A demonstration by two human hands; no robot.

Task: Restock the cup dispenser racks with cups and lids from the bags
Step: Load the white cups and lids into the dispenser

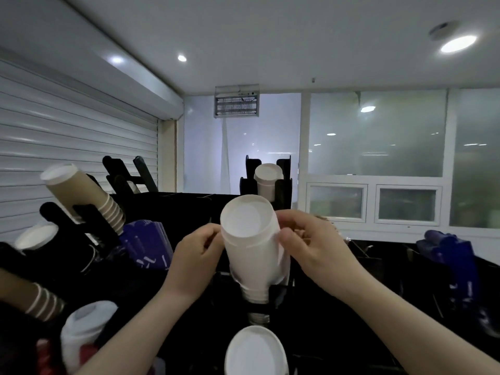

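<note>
In the middle slot: white cup stack [251, 247], base toward me, axis slanting down into the black rack [276, 293].
Left hand [198, 257]: fingers curled on its left side.
Right hand [311, 244]: pinching its right side (maybe a wrapper), equally near.

white cup stack [253, 247] in rack [273, 296], between both hands.

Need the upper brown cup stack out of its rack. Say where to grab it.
Grip the brown cup stack round its bare wall near the white base end, coming from upper left: it leans that way out of the black rack, whose arms crowd the ribbed rims.
</note>
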